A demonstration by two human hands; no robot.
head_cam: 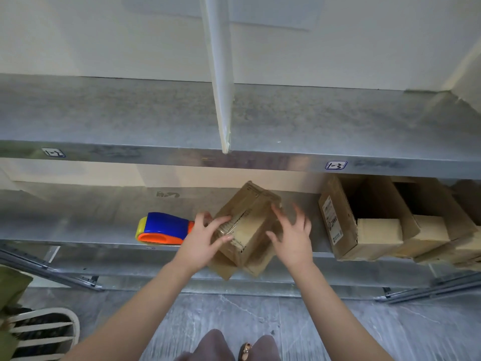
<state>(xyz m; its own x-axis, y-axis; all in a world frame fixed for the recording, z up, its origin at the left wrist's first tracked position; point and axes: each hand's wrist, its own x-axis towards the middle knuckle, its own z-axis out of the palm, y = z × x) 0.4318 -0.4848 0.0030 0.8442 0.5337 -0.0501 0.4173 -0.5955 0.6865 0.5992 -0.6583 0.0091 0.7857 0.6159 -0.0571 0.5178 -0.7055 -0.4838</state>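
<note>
– Hands first: what does each one have?

– Left hand grips the small cardboard box at its near left corner, fingers curled over the top face and thumb low on the side. Right hand is spread wide with straight fingers and holds nothing. It sits just beside the box's right side; I cannot tell if it touches.

– Box location?

– On the lower shelf, at the front lip, tilted, with one corner pointing to the back. Loose bottom flaps hang past the shelf edge.

– Anything visible inside it?

– No. Its top face is closed, with a worn seam along the middle, so the contents are hidden.

– Other containers?

– Open cartons lie on their sides at the right end of the same shelf, well apart from the box, mouths facing out. Their interiors are dark and no contents are readable. Pale cardboard panels stand at the mouths; flaps or smaller boxes, I cannot tell which. A printed label is on the nearest carton's left wall.

– And on the left?

– A tape dispenser, blue, yellow and orange, lies just beside the left hand.

– Upper level?

– The upper shelf carries a white divider standing upright. Front-edge tags read "1-2" and "1-3".

– Floor?

– A white slatted basket at lower left holds something dark, too blurred to identify.
</note>
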